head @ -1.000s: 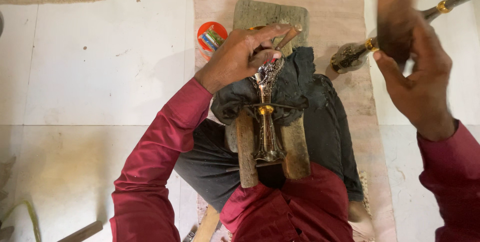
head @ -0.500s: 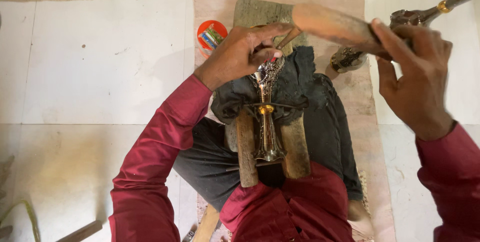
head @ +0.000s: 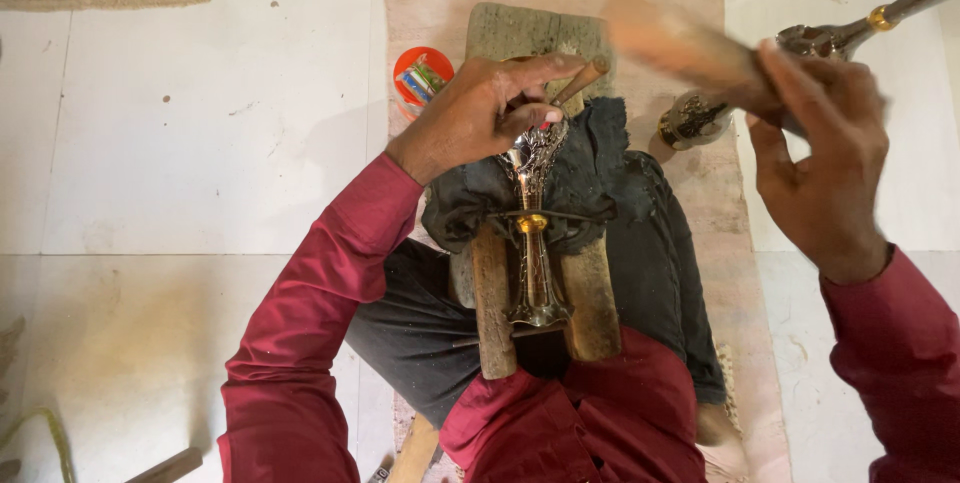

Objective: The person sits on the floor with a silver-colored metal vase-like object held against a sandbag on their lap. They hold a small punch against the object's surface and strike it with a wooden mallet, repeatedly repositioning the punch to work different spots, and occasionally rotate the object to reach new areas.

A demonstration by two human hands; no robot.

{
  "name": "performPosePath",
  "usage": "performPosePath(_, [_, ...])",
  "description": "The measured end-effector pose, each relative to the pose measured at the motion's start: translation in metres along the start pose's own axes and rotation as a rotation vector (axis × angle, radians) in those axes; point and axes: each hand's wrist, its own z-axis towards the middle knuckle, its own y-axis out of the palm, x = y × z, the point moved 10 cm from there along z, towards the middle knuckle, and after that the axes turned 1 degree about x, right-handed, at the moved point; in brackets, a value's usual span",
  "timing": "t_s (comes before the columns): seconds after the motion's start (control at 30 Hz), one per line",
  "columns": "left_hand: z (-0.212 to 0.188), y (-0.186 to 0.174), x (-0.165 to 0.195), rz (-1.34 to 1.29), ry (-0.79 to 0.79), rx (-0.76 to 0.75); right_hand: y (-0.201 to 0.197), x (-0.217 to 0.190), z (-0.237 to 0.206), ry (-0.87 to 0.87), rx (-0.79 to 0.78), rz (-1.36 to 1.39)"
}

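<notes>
My left hand (head: 485,108) pinches a thin wooden-handled punch (head: 578,81) against the top of an ornate silver and brass metal piece (head: 532,233). That piece lies lengthwise between two wooden bars (head: 590,303) on a dark cloth (head: 605,168) over my lap. My right hand (head: 825,158) is raised to the right and grips a wooden mallet handle (head: 680,43), blurred by motion and pointing up-left toward the punch.
A worn wooden block (head: 535,31) lies on a pinkish mat (head: 440,3) ahead. An orange lid (head: 420,73) holds small items. Two more ornate metal pieces lie at right (head: 690,121) and upper right (head: 850,33). White floor tiles (head: 210,123) spread left.
My right hand with the mallet has swung down from upright to slanting toward the punch. The left hand and metal piece stay put.
</notes>
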Motion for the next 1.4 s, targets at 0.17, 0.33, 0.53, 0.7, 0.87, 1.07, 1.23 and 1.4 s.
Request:
performPosePath(0.17, [-0.001, 0.002, -0.002, 0.032, 0.036, 0.016, 0.008, 0.008, -0.007, 0.099, -0.043, 0.185])
performPosePath(0.33, [-0.01, -0.002, -0.022, -0.064, -0.113, 0.098, 0.032, 0.018, -0.026, 0.134, -0.257, -0.068])
performPosePath(0.53, [-0.025, -0.013, -0.029, -0.345, -0.089, 0.266, 0.059, 0.014, -0.033, 0.109, -0.392, 0.074])
performPosePath(0.7, [-0.022, -0.006, -0.027, -0.298, -0.097, 0.228, 0.051, 0.011, -0.014, -0.042, -0.345, -0.131])
performPosePath(0.87, [-0.017, -0.006, -0.022, -0.174, -0.104, 0.187, 0.039, 0.007, 0.01, -0.071, -0.37, -0.187])
performPosePath(1.07, [-0.018, -0.004, -0.023, -0.156, -0.158, 0.194, -0.006, 0.019, 0.047, 0.108, -0.192, 0.255])
performPosePath(1.23, [-0.017, -0.005, -0.017, -0.184, -0.078, 0.223, -0.017, 0.003, 0.066, -0.068, -0.174, 0.081])
performPosePath(1.4, [-0.016, -0.009, -0.01, -0.202, -0.014, 0.234, -0.014, 0.015, 0.069, 0.164, -0.19, 0.353])
